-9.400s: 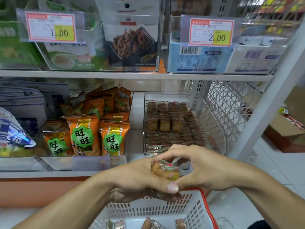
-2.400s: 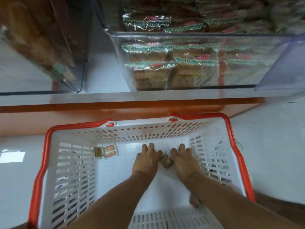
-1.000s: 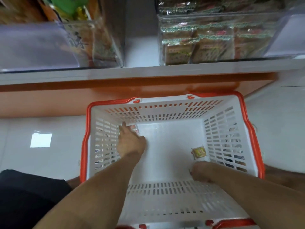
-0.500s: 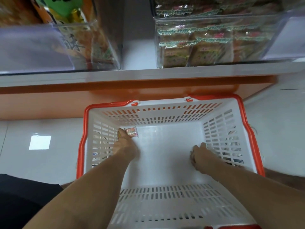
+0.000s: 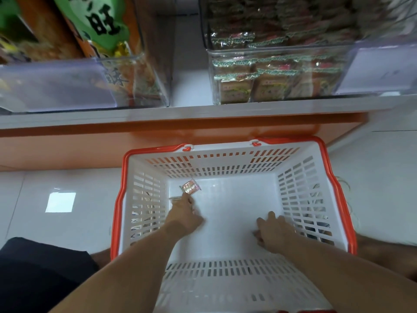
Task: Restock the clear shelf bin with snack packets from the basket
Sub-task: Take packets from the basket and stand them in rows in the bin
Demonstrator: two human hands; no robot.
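Left hand [image 5: 184,214]: fingers curled away from the camera; a packet [image 5: 190,187] sticks out at their tips, but the hand hides the grip itself.
Right hand [image 5: 272,232]: palm down near the basket's [image 5: 338,190] right wall; anything beneath it is hidden.
Basket: near rim cut off by the bottom edge.
Bin [image 5: 277,73]: top and right end cut off; the packets stacked inside are blurred, print unreadable.
Left bin [image 5: 90,86]: cut off at the top and left edges; bags inside blurred.
Tag [image 5: 381,71]: clear flap on the bin's right end, writing too faint to read.
Dark cloth [image 5: 40,279]: bottom-left corner, cut off, cannot tell what it is.
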